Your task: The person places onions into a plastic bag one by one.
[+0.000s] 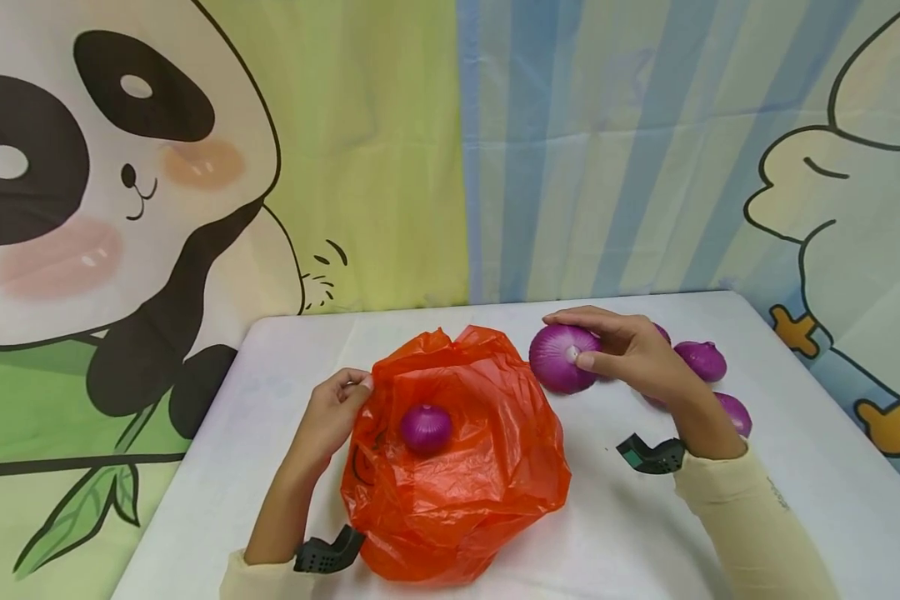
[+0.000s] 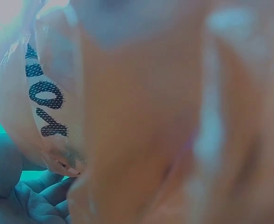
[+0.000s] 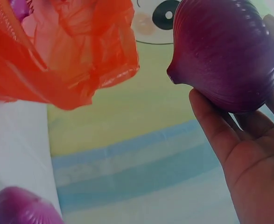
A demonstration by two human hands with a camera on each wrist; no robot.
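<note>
A: The thin, crinkly orange bag [image 1: 457,454] slumps on the white surface [image 1: 630,525]. Its mouth could fold shut, since the left hand [image 1: 333,412] only pinches one edge.

B: And the round, glossy, ribbed onion [image 1: 562,358] sits just right of it, right hand [image 1: 633,354] fingers curled round it. Smooth skin; it might slip and roll.

This looks like a staged recording corner rather than a real kitchen or shop: a table [image 1: 720,533] under a plain white cloth stands against a cartoon backdrop [image 1: 390,167] of hanging fabric (a panda on the left, blue stripes in the middle), with only red onions [image 1: 701,360] and an orange bag [image 1: 457,467] laid out on it
</note>
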